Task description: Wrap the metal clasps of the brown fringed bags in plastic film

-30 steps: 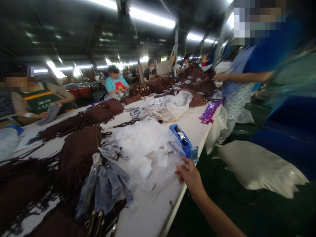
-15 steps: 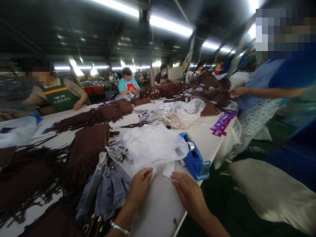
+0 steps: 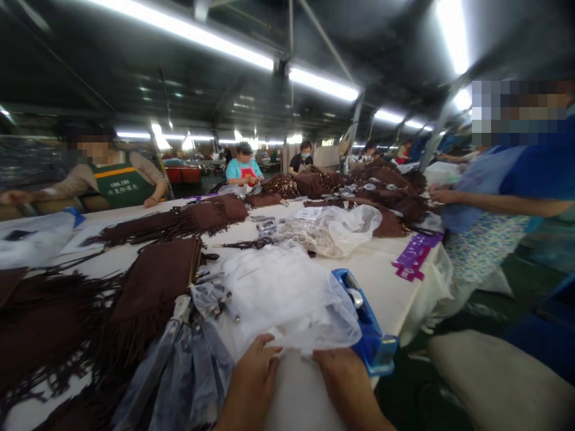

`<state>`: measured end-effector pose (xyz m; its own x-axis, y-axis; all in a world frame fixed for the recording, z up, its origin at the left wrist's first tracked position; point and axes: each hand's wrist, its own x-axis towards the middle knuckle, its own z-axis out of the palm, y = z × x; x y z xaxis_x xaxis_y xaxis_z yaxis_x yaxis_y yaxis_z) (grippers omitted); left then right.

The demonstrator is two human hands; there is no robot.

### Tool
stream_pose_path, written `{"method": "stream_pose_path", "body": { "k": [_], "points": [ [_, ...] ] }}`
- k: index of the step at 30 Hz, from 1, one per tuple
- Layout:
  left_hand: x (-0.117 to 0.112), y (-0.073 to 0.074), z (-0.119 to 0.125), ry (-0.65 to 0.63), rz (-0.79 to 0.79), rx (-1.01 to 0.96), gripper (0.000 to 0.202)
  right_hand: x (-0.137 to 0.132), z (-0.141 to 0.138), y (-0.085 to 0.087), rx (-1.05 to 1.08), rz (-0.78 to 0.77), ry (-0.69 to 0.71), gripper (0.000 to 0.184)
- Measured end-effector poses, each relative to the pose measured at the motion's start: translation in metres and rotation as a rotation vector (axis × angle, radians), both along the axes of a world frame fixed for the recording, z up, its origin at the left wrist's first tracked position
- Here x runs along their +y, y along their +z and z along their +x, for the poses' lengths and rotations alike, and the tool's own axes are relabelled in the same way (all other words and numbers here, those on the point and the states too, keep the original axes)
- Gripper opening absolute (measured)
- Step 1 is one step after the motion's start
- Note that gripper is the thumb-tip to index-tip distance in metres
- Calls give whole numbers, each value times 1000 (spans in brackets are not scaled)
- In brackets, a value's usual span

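My left hand [image 3: 254, 380] is closed, thumb against fingers, at the near edge of a soft, translucent white plastic bag [image 3: 287, 293]. Opposite it, my right hand [image 3: 345, 380] pinches the same edge, its fingertips partly hidden. The bag's edge spans the gap between both hands, low over the white table [image 3: 291, 395]. Just right of the bag stands a blue tape dispenser [image 3: 366, 326]. Left of my left hand lie plastic-wrapped straps [image 3: 179, 359] with metal fittings, beside a brown fringed bag [image 3: 155, 275].
More brown fringed bags [image 3: 54, 323] cover the left side. Beyond the white bag lies another clear bag of pale cords [image 3: 318, 230]. A purple printed piece [image 3: 413, 254] rests near the right table edge. Co-workers stand at left, behind and at right [image 3: 494, 185]. A pale sack [image 3: 498, 377] is at lower right.
My right hand has left the small white slip and now grips the bag's edge. The bag's near edge reaches closer to me, between both hands. The view has tilted up slightly.
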<state>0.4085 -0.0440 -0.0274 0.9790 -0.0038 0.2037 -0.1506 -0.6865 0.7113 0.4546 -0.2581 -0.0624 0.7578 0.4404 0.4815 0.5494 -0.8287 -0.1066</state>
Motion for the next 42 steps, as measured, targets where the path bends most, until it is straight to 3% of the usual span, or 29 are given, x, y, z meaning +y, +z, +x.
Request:
{"method": "stream_pose_path", "body": {
  "k": [3,5,12,19,21,24,28,32,35,37,39,42],
  "points": [
    [-6,10,-6,-37,66,-53,33,-5,-4,16,163,27,-40,17],
    [-7,13,-4,-42,29,-40,32,-6,-5,21,253,59,-58,18],
    [-26,4,12,-9,-126,14,27,-18,-1,15,429,191,16,24],
    [-55,-11,10,38,134,-4,28,-17,-4,13,382,196,8,35],
    [-57,-14,10,42,125,-18,32,-11,-16,15,337,157,54,35],
    [-56,-19,12,25,61,-9,33,-3,-38,20,343,117,248,31],
    [-43,-14,10,-51,-71,25,34,-1,-62,43,632,376,371,25],
    [-15,19,-25,-102,-300,21,32,1,-73,73,1006,653,392,30],
    [4,48,-72,-173,-652,66,35,14,-80,85,1189,769,401,32],
    [13,60,-103,-177,-857,193,37,29,-83,85,1236,776,414,34],
    [20,62,-130,-57,-901,291,35,46,-87,80,1235,730,444,37],
    [32,55,-163,216,-850,267,28,73,-97,67,1228,661,493,38]
  ]
}}
